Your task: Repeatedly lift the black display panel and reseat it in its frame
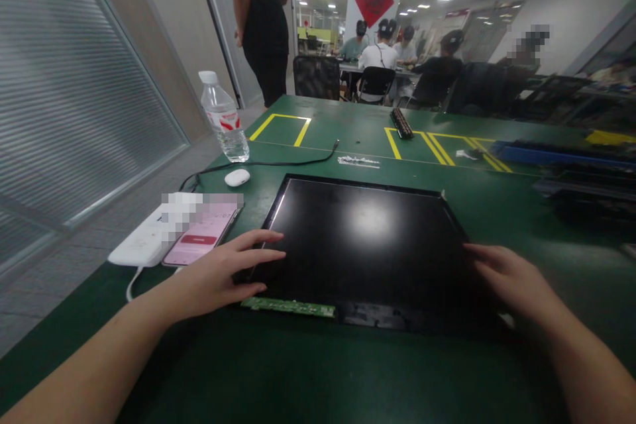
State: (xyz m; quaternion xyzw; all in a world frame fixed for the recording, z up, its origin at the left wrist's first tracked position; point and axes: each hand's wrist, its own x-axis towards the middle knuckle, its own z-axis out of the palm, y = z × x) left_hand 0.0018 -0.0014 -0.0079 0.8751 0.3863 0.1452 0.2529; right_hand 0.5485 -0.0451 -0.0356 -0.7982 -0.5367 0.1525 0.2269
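Observation:
A black LCD panel (362, 245) lies screen up in front of me, with light glaring off its middle. A narrow green circuit board (293, 307) runs along the left part of its near edge. My left hand (233, 271) rests at the panel's left edge, fingers spread, the tips reaching over the border. At the right edge is my right hand (507, 271), its fingers around the border; the lower ones are dark and partly hidden. Left of the panel are a phone (199, 242) with a pink screen and a white power bank (144, 238) with a cable.
A water bottle (226, 119), a white earbud case (237, 177) and a black cable (278, 163) stand or lie at the left. Farther back are yellow tape marks (392, 143) and a dark slotted strip (401, 123). Blurred stacked parts (591, 179) sit right. One person stands behind.

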